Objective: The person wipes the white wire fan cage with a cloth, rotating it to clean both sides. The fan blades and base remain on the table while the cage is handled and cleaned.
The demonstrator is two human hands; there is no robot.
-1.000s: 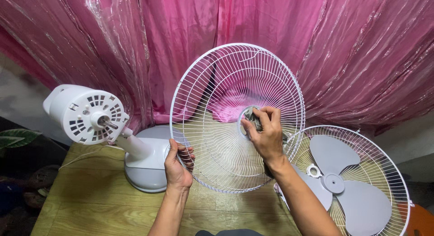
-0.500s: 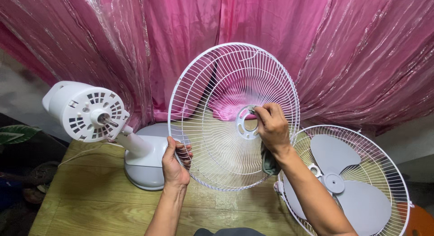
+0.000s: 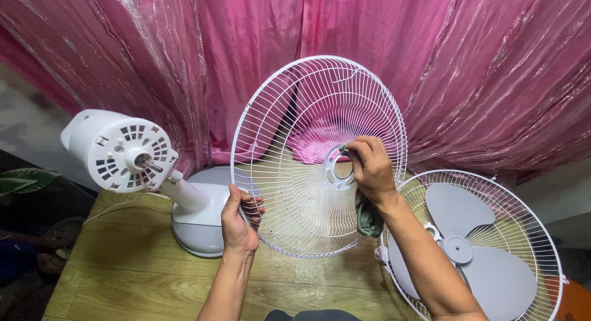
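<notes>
A white wire fan guard (image 3: 289,105) stands upright on its edge over the wooden table (image 3: 123,272). My left hand (image 3: 239,219) grips its lower left rim. My right hand (image 3: 371,167) presses a grey-green cloth (image 3: 367,219) against the right side of the guard's centre ring (image 3: 334,167); the cloth's loose end hangs below my wrist. Through the wires I see pink fabric and the table.
A white fan body with a bare motor shaft (image 3: 126,152) and round base (image 3: 200,225) stands at the left. A second guard (image 3: 529,235) holding a grey three-blade propeller (image 3: 471,250) lies at the right. A pink curtain (image 3: 468,68) hangs behind. A plant leaf (image 3: 18,182) is at far left.
My right hand slid with the cloth from covering the centre ring to its right side, uncovering the ring's opening. The guard tilted slightly. My left hand kept its hold.
</notes>
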